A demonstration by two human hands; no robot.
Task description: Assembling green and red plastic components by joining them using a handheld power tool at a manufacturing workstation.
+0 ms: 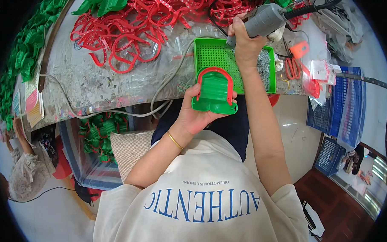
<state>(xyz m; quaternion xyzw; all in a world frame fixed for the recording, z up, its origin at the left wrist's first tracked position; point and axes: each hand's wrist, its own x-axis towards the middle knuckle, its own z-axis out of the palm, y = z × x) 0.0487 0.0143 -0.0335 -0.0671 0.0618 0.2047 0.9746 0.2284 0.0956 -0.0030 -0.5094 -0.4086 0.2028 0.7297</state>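
Note:
My left hand (195,117) holds a green plastic scoop-shaped part (216,94) near the table's front edge, its fingers wrapped round the lower side. A red arched handle (215,69) lies along the rim of that part. In my right hand (249,48) is a grey electric screwdriver (267,20), gripped by its body. That hand is above a green perforated tray (210,53). Small silvery pieces, seemingly screws (263,66), fill the tray's right side. My hand hides the tool's tip.
Red handles (139,16) pile up along the table's back. Green parts (23,51) heap at far left, near another person's arm (23,136). Grey cable (160,92) crosses the table. Red-handled scissors (293,69) lie right of the tray. A bin (83,168) of green-and-red pieces stands below left.

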